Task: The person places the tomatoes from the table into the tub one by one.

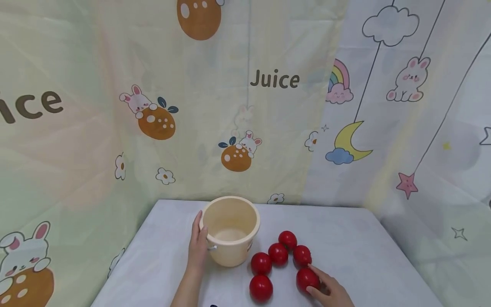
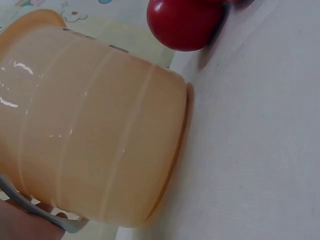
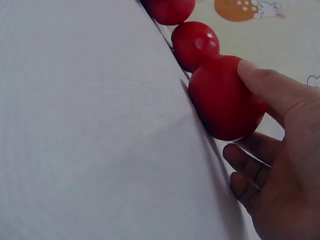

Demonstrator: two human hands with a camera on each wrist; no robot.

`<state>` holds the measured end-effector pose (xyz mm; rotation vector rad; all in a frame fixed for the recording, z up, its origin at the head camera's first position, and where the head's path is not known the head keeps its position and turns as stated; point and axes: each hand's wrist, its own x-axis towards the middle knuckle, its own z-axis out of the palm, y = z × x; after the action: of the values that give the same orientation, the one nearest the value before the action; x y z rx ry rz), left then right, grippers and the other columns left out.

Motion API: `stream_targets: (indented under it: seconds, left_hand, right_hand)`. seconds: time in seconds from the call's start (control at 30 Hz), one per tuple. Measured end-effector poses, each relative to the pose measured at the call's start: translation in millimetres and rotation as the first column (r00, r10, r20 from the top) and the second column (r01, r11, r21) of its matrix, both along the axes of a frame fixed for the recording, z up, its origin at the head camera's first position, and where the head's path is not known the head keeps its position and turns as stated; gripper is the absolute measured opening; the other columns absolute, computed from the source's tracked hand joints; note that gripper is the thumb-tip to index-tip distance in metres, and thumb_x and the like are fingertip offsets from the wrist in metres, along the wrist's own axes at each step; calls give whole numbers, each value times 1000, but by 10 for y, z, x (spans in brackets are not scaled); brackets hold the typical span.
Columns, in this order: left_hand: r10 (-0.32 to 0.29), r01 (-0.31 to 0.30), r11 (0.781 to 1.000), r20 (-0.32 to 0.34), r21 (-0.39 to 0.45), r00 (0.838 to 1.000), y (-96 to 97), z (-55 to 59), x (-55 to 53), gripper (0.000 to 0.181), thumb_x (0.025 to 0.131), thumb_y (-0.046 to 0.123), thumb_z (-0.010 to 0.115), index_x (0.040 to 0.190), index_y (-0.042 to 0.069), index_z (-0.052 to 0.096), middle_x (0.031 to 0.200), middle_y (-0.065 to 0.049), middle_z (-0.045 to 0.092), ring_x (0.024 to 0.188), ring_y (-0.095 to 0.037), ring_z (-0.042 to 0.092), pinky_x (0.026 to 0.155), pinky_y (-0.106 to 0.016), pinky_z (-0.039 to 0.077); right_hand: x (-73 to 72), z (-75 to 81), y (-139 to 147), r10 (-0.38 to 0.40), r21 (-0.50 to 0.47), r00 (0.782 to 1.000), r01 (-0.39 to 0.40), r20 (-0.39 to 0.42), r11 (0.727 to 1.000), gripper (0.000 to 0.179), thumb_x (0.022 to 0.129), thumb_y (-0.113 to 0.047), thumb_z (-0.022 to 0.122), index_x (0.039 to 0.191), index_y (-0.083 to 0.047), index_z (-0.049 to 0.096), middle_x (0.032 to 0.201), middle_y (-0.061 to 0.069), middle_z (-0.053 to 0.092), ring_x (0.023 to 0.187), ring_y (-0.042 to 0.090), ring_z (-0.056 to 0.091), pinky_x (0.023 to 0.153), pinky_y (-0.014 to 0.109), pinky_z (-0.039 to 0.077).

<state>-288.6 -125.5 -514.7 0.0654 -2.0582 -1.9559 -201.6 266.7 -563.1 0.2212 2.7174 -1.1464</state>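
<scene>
Glossy round tomato (image 1: 307,279) between fingers (image 3: 265,87).

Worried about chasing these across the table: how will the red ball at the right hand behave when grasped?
The red ball looks round and glossy, so it will probably roll if nudged and may slip. The right hand has thumb and fingers around it, which should steady it. Neighbouring balls sit close, so a bump might scatter them.

Bucket (image 2: 95,135) rim beyond frame edge
</scene>
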Motion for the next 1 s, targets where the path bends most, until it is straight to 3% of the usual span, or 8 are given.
stream_targets:
  seconds: [0.17, 0.4, 0.63, 0.83, 1.0]
  left_hand:
    - [44, -45, 999, -28, -27, 999, 14, -71, -37, 39, 96, 45, 35, 134, 49, 31, 143, 11, 36, 131, -18, 36, 107, -49, 27]
    - [88, -87, 993, 8, -83, 996, 7, -83, -57, 36, 95, 50, 31, 131, 54, 30, 143, 8, 38, 129, -22, 40, 105, -53, 30]
    - [111, -110, 991, 11, -81, 994, 7, -47, -42, 35, 95, 48, 31, 130, 56, 29, 142, 11, 39, 127, -20, 41, 105, -50, 32]
    - [106, -104, 993, 24, -61, 994, 33, -32, -33, 35, 96, 47, 31, 130, 55, 30, 142, 11, 39, 126, -19, 43, 104, -50, 33]
    - [111, -110, 992, 25, -65, 993, 65, -44, -43, 35, 95, 49, 30, 130, 56, 30, 141, 11, 40, 125, -20, 44, 103, -49, 34]
  right_hand:
    - [1, -36, 19, -39, 1, 999, 39, 12, 999, 84, 64, -67, 65, 137, -33, 40, 111, 1, 56, 90, 17, 48, 68, 30, 48]
    - [-1, -36, 9, -70, -16, 997, 70, 15, 997, 82, 64, -68, 64, 135, -35, 42, 114, 1, 56, 93, 18, 48, 68, 31, 50]
    - [-19, 37, -23, -107, -25, 994, 106, -21, 994, 76, 64, -64, 67, 132, -36, 47, 88, 0, 52, 85, 16, 44, 60, 27, 37]
    - [-40, 200, 4, -79, -50, 997, 77, -22, 996, 77, 60, -63, 70, 130, -36, 50, 90, 0, 53, 86, 17, 45, 59, 27, 41]
    - [-109, 500, -25, -66, -76, 997, 63, -50, 995, 74, 60, -61, 72, 127, -37, 52, 104, 0, 58, 90, 17, 48, 62, 27, 47]
